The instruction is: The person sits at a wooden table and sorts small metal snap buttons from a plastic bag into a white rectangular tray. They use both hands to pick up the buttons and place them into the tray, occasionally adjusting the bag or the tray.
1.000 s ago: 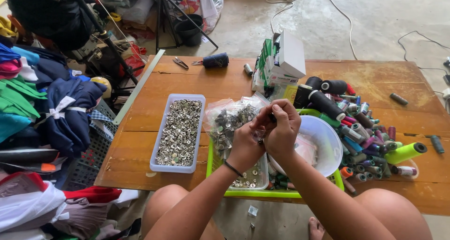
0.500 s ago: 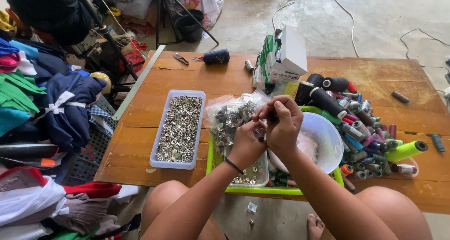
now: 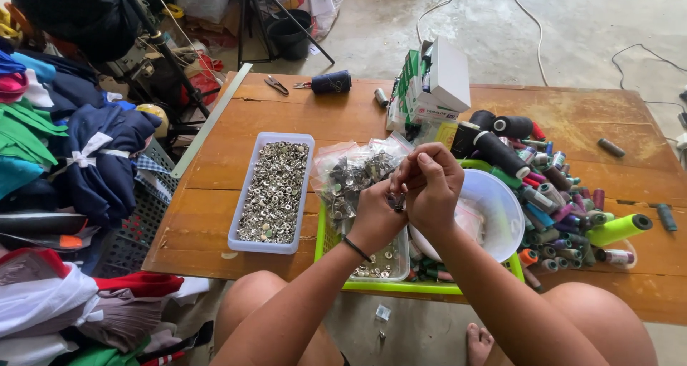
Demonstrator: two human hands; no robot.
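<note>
Head view: your left hand (image 3: 373,210) and right hand (image 3: 429,183) meet above the green tray (image 3: 401,286), both closed, pinching one small metal piece (image 3: 398,202) between the fingertips. Clear bag of metal fasteners (image 3: 351,176) sits just left of them, white bowl (image 3: 494,201) right, tub of snaps (image 3: 272,191) further left on the table (image 3: 215,194).

Bright, even daylight; soft shadows; sharp focus throughout; slight wide-angle bend at edges; no glare.

Wooden table (image 3: 343,133) — button tray (image 3: 240,226), thread spools (image 3: 565,201), boxes (image 3: 429,80)
</note>
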